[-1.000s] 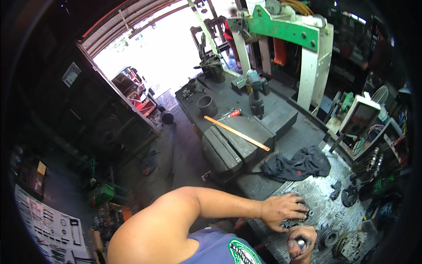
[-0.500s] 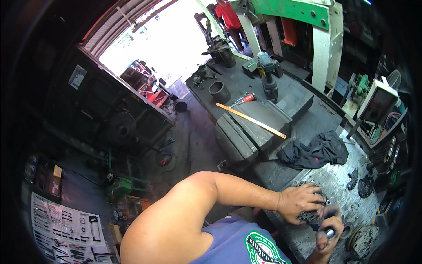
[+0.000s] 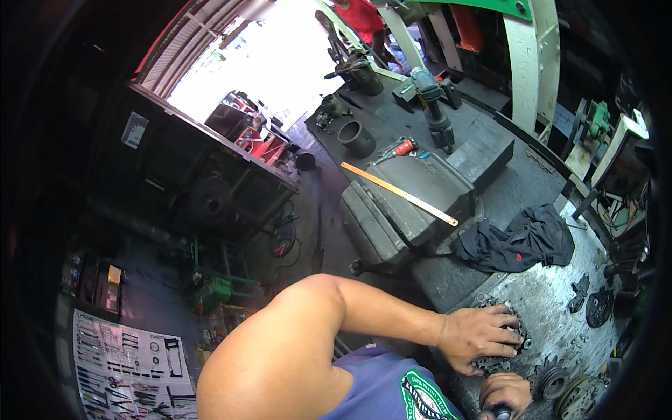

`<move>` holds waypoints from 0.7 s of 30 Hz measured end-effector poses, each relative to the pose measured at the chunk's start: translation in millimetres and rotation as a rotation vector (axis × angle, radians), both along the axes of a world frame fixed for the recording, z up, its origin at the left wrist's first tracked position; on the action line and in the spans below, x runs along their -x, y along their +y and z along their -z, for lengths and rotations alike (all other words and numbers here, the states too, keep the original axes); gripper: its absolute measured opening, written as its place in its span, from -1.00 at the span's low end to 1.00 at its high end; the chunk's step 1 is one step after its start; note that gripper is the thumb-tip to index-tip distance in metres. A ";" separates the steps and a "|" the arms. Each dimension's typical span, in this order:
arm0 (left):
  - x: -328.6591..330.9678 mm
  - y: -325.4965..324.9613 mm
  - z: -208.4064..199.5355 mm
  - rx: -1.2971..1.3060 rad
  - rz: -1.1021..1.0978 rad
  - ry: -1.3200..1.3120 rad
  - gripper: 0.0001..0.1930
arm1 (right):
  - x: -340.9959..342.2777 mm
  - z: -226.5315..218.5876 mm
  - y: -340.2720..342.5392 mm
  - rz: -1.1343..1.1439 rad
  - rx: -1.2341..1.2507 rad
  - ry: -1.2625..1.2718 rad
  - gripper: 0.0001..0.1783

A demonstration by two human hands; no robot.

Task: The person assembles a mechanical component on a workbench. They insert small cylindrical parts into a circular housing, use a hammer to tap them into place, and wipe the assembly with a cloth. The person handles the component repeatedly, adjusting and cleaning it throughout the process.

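My left hand [image 3: 483, 336] lies over a dark, greasy metal part [image 3: 494, 365] on the workbench, its fingers curled round the top and far side. Most of that part is hidden under the palm; its knobbly edge shows at the front and back. Close in front, my right hand [image 3: 507, 392] is closed round a tool handle [image 3: 501, 411] with a rounded, shiny end. The rest of the tool is out of sight, so its kind does not show. A toothed metal gear [image 3: 551, 380] rests just right of my right hand.
A round metal plate assembly [image 3: 582, 399] lies at the bench's near right, with dark flat pieces [image 3: 599, 308] farther back. Beyond are a black cloth [image 3: 521, 238], a vise [image 3: 413, 210] with an orange hacksaw blade [image 3: 399, 193], a cordless power tool [image 3: 435, 112] and a metal cylinder [image 3: 357, 138].
My right hand has moved nearer to me, down and slightly left, with the tool handle still in it. My left hand stays on the metal part. The whole view has shifted a little.
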State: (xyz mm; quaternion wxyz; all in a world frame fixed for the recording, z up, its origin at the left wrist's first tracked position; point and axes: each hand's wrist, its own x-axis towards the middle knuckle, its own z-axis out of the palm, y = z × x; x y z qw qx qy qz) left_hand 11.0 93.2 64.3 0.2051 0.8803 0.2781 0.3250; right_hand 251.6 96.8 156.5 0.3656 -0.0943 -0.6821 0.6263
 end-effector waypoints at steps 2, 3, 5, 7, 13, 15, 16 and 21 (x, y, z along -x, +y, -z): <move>-2.0 -4.9 -1.9 0.031 -0.040 0.014 -0.09 | 9.3 3.4 -19.5 0.195 0.008 0.063 -0.55; -3.7 -7.2 -3.0 0.035 -0.060 0.017 -0.08 | 17.5 5.5 -31.5 0.315 0.022 0.099 -0.54; -3.9 -8.6 -4.5 0.033 -0.057 0.040 -0.06 | 33.2 5.2 -49.2 0.582 0.042 0.186 -0.53; -2.3 -6.2 -4.5 0.024 -0.054 0.031 -0.05 | 39.9 -2.4 -49.1 0.710 0.085 0.208 -0.51; 3.3 9.1 -1.3 -0.036 0.078 0.018 -0.11 | 18.5 -34.8 20.0 -0.262 0.012 0.017 -0.44; 2.7 9.0 -2.5 -0.030 0.073 0.025 -0.12 | 17.5 -30.9 24.5 -0.548 0.060 -0.115 -0.47; 1.7 8.7 -2.9 -0.036 0.045 0.001 -0.12 | 18.9 -25.3 17.0 -0.368 -0.028 -0.061 -0.59; -2.8 -3.0 -4.8 0.025 -0.047 -0.018 -0.15 | 13.3 -5.5 -5.3 -0.116 -0.073 -0.002 -0.74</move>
